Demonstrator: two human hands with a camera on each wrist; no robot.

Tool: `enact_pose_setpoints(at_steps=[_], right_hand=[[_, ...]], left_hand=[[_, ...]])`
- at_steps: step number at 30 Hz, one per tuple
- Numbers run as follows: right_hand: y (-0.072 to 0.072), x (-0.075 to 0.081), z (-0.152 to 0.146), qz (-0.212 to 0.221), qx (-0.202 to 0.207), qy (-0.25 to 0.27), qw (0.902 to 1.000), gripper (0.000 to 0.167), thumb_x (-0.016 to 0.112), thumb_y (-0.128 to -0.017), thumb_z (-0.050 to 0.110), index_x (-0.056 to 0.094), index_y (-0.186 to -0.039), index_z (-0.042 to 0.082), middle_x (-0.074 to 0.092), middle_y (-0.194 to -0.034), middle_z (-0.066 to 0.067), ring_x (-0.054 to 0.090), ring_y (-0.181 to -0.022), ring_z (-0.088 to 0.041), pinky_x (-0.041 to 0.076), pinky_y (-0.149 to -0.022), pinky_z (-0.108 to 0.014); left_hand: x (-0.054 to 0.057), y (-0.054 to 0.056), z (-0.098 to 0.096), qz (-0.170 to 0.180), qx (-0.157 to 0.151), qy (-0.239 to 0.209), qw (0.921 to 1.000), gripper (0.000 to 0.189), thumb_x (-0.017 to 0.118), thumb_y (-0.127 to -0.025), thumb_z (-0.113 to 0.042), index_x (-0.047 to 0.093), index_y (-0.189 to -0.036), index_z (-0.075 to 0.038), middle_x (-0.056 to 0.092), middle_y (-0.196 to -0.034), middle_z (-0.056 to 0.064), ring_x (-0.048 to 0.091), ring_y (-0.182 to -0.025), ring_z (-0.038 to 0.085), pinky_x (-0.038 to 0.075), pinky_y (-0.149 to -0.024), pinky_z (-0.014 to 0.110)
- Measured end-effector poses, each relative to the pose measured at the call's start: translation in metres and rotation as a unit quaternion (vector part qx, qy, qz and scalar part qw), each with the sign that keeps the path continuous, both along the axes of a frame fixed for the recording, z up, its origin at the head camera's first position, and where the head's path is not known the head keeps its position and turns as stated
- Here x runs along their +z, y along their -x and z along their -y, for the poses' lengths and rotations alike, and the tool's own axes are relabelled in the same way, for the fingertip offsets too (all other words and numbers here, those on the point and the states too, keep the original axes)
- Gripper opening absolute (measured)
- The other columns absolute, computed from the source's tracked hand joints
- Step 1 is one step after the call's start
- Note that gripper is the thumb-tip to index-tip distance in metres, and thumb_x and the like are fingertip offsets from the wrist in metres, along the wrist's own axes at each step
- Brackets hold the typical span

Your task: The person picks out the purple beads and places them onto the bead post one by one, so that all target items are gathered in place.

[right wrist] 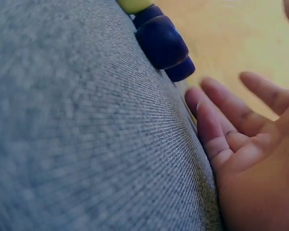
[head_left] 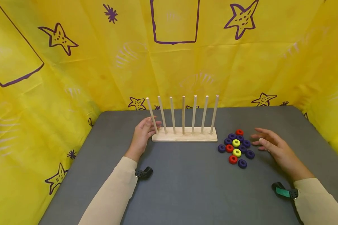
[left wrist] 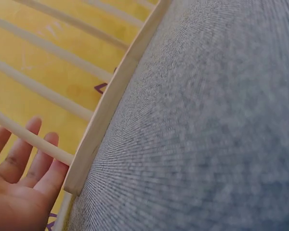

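Bearing seven pegs (head_left: 183,115): pale wooden rack (head_left: 184,138); red, navy, yellow rings (head_left: 235,154); hands (head_left: 143,132) (head_left: 277,150) loosely spread.

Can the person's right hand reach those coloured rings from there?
Probably yes: the right hand is just beside the rings, holding nothing, and nothing visible stands in its way.

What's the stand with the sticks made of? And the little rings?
The stand looks like bare, pale wood, with faint grain showing. Its sticks seem wooden too: same pale tan, no shine. The rings look smooth and slightly shiny, maybe painted wood or plastic; I can't tell.
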State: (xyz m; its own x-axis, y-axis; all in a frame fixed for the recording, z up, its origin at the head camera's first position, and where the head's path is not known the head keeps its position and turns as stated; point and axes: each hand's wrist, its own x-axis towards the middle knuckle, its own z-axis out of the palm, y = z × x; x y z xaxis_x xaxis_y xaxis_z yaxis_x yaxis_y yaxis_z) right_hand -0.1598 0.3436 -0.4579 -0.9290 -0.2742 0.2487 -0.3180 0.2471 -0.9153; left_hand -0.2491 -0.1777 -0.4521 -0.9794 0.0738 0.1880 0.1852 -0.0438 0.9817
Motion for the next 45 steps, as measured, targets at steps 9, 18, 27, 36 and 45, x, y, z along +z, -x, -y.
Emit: enact_pose_setpoints(at_steps=[9,18,27,36,45], right_hand=[[0.001,-0.004,-0.003,0.030,-0.017,-0.044,0.9984,0.050,0.061,-0.112,0.003,0.047,-0.159,0.002,0.069,-0.135,-0.001,0.067,-0.114,-0.010,0.053,-0.092,-0.016],[0.003,-0.007,-0.001,0.052,-0.025,-0.071,0.9958,0.046,0.077,-0.101,-0.001,0.057,-0.142,-0.005,0.066,-0.129,-0.004,0.064,-0.105,-0.017,0.056,-0.085,-0.018],[0.004,-0.005,0.000,0.050,-0.040,-0.152,0.9863,0.027,0.084,-0.099,0.011,0.071,-0.123,0.006,0.067,-0.120,-0.011,0.061,-0.098,-0.017,0.050,-0.081,-0.020],[0.002,-0.002,0.001,0.055,0.005,-0.167,0.9844,0.029,0.084,-0.099,0.013,0.074,-0.126,0.011,0.067,-0.124,-0.010,0.063,-0.104,-0.017,0.050,-0.085,-0.021],[0.002,-0.002,-0.002,0.043,0.009,-0.177,0.9832,0.027,0.081,-0.100,0.007,0.074,-0.125,0.010,0.067,-0.124,-0.009,0.062,-0.104,-0.015,0.049,-0.085,-0.019]], left_hand=[[-0.008,0.007,-0.001,0.004,0.024,-0.014,0.9996,0.045,0.064,-0.113,-0.032,0.071,-0.122,0.012,0.073,-0.117,0.028,0.073,-0.112,0.034,0.060,-0.098,0.039],[-0.013,0.005,0.000,0.010,0.038,0.014,0.9991,0.039,0.066,-0.112,-0.030,0.073,-0.119,0.008,0.075,-0.115,0.023,0.074,-0.111,0.029,0.061,-0.096,0.035],[-0.013,0.005,0.000,0.010,0.041,0.019,0.9989,0.039,0.066,-0.112,-0.029,0.072,-0.119,0.009,0.075,-0.115,0.023,0.073,-0.112,0.031,0.060,-0.098,0.038],[-0.012,0.005,0.000,0.015,0.043,0.025,0.9987,0.039,0.065,-0.113,-0.029,0.073,-0.120,0.008,0.074,-0.117,0.025,0.073,-0.115,0.033,0.060,-0.099,0.039],[-0.010,0.003,-0.001,0.018,0.043,0.025,0.9986,0.040,0.065,-0.113,-0.030,0.072,-0.120,0.009,0.074,-0.117,0.026,0.072,-0.115,0.034,0.059,-0.100,0.041]])
